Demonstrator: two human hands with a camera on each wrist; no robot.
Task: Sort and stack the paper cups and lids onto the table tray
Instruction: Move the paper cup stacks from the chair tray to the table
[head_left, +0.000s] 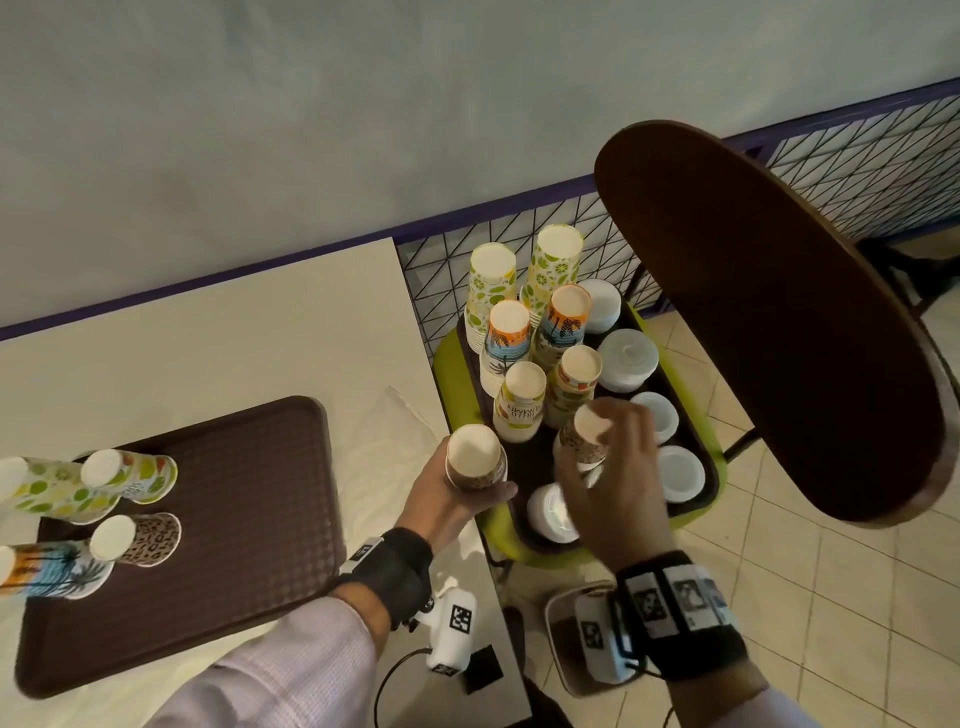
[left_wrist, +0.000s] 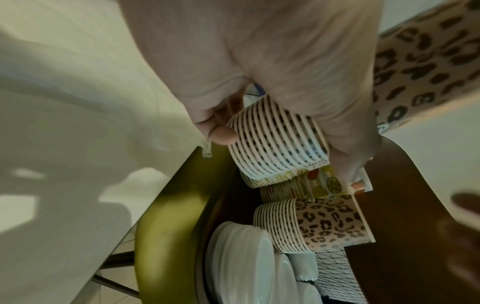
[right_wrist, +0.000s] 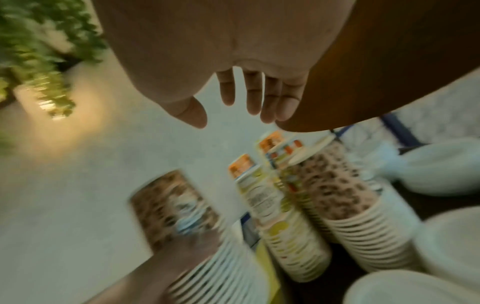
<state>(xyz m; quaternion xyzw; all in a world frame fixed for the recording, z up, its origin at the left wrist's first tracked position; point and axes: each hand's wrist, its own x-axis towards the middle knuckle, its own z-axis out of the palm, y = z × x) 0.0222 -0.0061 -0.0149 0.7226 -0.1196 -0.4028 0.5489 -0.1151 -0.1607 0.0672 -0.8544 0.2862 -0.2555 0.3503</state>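
Note:
My left hand (head_left: 467, 486) grips a tall stack of leopard-print paper cups (head_left: 475, 460) at the table's right edge; the left wrist view shows thumb and fingers (left_wrist: 221, 135) wrapped round its rims (left_wrist: 275, 142). My right hand (head_left: 605, 441) hovers over a second leopard stack (head_left: 584, 434) on the chair tray. In the right wrist view its fingers (right_wrist: 253, 96) are spread and hold nothing. The brown table tray (head_left: 234, 493) carries upside-down cups at its left: lime-print (head_left: 62, 491), fruit-print (head_left: 137, 475), leopard (head_left: 143, 538) and palm-print (head_left: 54, 569).
A dark tray (head_left: 711, 483) on a green chair seat (head_left: 452, 364) holds several cup stacks (head_left: 553, 270) and white lid piles (head_left: 626, 358). A dark wooden chair back (head_left: 769, 322) overhangs it on the right. A wire fence (head_left: 452, 270) stands behind. The white table (head_left: 208, 338) lies left.

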